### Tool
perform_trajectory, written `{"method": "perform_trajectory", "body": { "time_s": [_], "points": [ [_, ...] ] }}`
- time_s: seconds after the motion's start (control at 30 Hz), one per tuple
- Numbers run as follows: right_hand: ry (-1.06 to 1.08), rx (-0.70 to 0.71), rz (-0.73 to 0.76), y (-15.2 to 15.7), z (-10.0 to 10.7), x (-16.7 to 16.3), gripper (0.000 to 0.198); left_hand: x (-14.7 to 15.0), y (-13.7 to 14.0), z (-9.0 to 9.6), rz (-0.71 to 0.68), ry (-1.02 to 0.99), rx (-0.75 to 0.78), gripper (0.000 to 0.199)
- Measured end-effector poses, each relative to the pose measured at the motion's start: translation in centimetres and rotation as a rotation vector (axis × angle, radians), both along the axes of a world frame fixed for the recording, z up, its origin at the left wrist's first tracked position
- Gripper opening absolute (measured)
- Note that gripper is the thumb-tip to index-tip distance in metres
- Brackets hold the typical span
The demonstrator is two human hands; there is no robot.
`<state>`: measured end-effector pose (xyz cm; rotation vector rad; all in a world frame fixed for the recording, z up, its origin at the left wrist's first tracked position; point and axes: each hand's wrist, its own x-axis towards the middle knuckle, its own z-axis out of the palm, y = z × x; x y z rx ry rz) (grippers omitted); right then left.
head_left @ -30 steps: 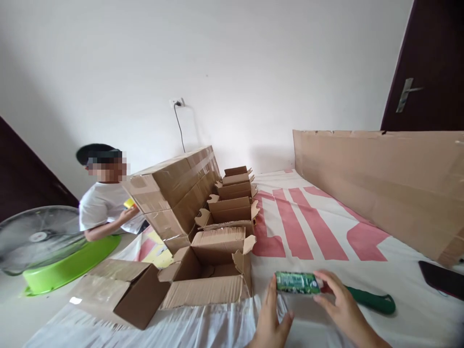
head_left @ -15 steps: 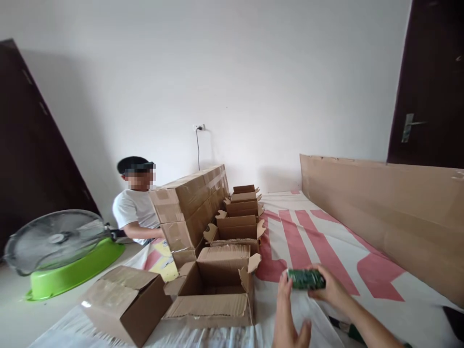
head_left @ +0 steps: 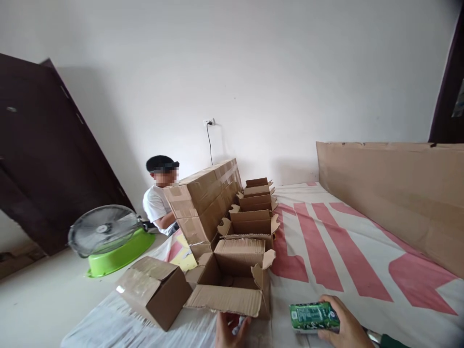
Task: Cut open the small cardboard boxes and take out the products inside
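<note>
My right hand grips a green printed carton by its right end, above the cloth. Down at the front of an open cardboard box is my left hand, its fingers curled just under the front flap. A small whitish patch shows between its thumb and fingers; I cannot tell what it is. The box's flaps are folded out, and the visible part of its inside looks bare. To its left sits a taped cardboard box. Behind my right wrist a silver and dark green object shows in part.
Several open boxes form a row going back, beside a wall of stacked taped boxes. A person sits behind the stack. A fan lies in a green basin. A cardboard panel borders the red-and-white cloth.
My left hand has left the carton and moved left to the open box's front. The carton, still in my right hand, is lower and turned. The view has swung left.
</note>
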<state>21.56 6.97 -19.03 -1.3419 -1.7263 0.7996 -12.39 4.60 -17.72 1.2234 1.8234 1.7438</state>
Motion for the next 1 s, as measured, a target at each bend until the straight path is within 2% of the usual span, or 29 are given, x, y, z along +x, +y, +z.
{"method": "perform_trajectory", "body": {
  "time_s": [0.1,0.27,0.53,1.0],
  "points": [
    [0.001,0.013,-0.031,-0.4,0.1,-0.2,0.060,0.8,1.5,0.7,0.037,0.101,-0.036,0.051],
    [-0.032,-0.020,-0.019,-0.9,1.2,-0.3,0.056,1.4,3.6,1.7,0.091,0.252,-0.180,0.039],
    [-0.008,0.000,-0.080,-1.1,1.5,-0.8,0.057,3.1,6.8,2.3,0.085,0.267,-0.232,0.036],
    [-0.034,0.035,-0.113,-1.2,1.5,-0.9,0.057,5.4,11.1,5.0,0.025,0.284,-0.355,0.039]
  ]
}}
